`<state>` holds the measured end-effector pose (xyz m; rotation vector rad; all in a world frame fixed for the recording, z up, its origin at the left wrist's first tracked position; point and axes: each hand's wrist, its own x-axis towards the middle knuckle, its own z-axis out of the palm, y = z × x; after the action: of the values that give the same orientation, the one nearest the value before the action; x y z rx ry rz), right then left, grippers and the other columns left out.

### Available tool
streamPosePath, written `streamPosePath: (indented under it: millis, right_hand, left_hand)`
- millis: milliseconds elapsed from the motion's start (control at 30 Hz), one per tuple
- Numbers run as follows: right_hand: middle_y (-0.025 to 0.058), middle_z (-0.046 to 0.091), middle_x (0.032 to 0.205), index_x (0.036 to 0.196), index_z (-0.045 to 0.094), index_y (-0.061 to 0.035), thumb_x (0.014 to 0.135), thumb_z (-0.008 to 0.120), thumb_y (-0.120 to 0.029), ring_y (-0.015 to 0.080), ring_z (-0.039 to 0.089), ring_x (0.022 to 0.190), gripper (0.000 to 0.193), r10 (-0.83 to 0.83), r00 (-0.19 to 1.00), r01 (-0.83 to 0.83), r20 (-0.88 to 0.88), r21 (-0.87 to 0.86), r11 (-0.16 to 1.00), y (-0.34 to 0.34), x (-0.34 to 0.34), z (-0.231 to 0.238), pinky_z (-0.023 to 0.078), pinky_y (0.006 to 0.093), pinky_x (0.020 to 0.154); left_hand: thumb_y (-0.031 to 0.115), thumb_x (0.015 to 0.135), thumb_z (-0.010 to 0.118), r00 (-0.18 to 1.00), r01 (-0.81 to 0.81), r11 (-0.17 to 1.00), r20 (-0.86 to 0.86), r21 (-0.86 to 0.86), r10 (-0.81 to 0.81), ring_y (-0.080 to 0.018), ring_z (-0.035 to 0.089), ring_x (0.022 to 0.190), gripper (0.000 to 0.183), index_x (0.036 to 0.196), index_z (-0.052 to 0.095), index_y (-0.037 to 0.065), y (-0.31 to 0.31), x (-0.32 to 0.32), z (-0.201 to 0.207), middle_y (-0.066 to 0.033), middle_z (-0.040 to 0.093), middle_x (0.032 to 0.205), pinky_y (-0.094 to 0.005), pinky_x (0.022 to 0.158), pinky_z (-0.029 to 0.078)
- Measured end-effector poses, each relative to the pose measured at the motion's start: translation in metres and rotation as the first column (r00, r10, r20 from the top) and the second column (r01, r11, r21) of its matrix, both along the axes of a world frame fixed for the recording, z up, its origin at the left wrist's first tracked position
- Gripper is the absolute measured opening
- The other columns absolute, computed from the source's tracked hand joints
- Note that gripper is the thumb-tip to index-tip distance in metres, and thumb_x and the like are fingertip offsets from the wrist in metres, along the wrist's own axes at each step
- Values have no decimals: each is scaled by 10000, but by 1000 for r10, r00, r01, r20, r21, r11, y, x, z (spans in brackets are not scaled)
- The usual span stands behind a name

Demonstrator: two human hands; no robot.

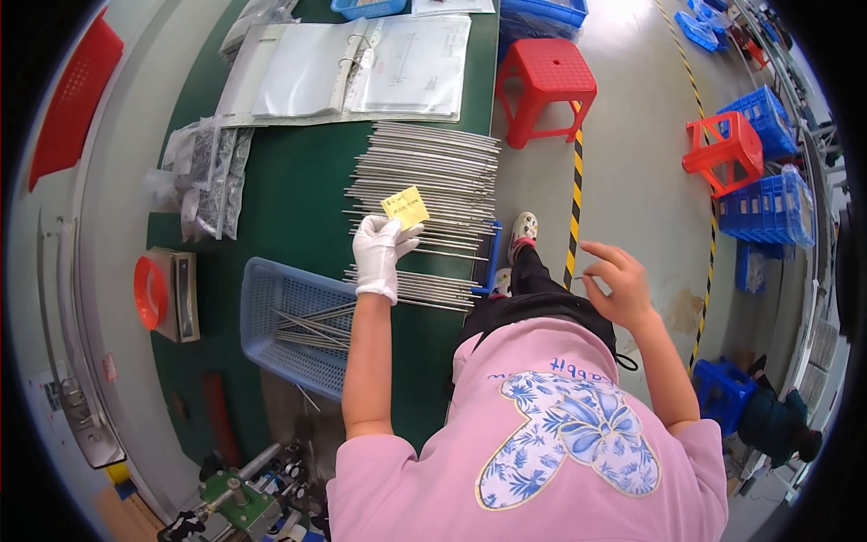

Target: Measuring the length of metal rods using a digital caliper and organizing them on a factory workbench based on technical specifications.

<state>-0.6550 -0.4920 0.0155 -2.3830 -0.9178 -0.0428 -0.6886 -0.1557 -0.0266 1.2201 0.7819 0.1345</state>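
Note:
In my left hand (pixel 377 260), which wears a white glove, a yellow sticky note (pixel 405 209) with handwriting is pinched between thumb and fingers. The note is held above a wide row of thin metal rods (pixel 424 161) laid side by side on the green tabletop (pixel 293 194). A narrow gap parts the near group of rods (pixel 420 287) from the rest. Bare and off to the right of the table, my right hand (pixel 621 287) hangs over the floor, its fingers apart and curved. No held thing can be made out in it.
Left of my forearm stands a blue mesh basket (pixel 256 294) with more rods inside. An open ring binder (pixel 239 86) lies at the back, near plastic bags (pixel 215 176). A red stool (pixel 548 77) stands beside the table. Green machinery (pixel 239 506) is at lower left.

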Motion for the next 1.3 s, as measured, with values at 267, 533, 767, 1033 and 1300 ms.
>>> streamPosePath:
  millis: [267, 533, 767, 1033, 1300]
  right_hand:
    - [105, 624, 1055, 741, 570, -35, 704, 632, -8, 267, 616, 895, 76, -260, 963, 258, -68, -42, 965, -58, -12, -22, 496, 347, 744]
    - [108, 626, 1054, 753, 577, -34, 717, 619, -8, 262, 618, 895, 62, -305, 947, 301, -105, -57, 952, -52, -6, -24, 496, 333, 749]
    - [106, 632, 1038, 755, 584, -39, 713, 622, -10, 257, 624, 867, 64, -226, 967, 221, -115, -52, 974, -41, 1, -23, 498, 330, 738]
    - [106, 635, 1025, 753, 581, -36, 713, 623, -5, 251, 624, 852, 66, -230, 962, 222, -149, -67, 973, -44, -8, -25, 499, 324, 726]
    - [96, 637, 1014, 763, 576, -42, 718, 634, -19, 256, 625, 835, 77, -218, 970, 208, -108, -98, 973, -45, -8, -18, 498, 329, 705]
  left_hand:
    - [75, 870, 505, 941, -46, 990, -327, 134, 88, -186, 642, 580, 71, 902, 459, 32, 85, 30, -60, -118, 608, 803, -240, 420, 494]
    - [110, 876, 514, 869, -255, 950, -389, 179, 306, -169, 588, 482, 119, 935, 489, 10, 120, 43, -87, -123, 601, 776, -237, 352, 431]
    - [212, 811, 592, 770, -233, 800, -398, 554, 499, -316, 601, 899, 499, 1217, 423, -25, 135, 11, -125, -216, 551, 1021, -363, 763, 502]
    - [77, 716, 566, 951, 283, 172, -253, 943, -179, -349, 464, 1080, 448, 1149, 464, 15, -16, -21, -44, -196, 461, 1163, -418, 927, 395]
    - [99, 668, 587, 447, 610, -405, -718, 681, -533, -348, 234, 1315, 741, 1353, 305, 73, -35, -69, -72, -173, 280, 1375, -522, 1049, 204]
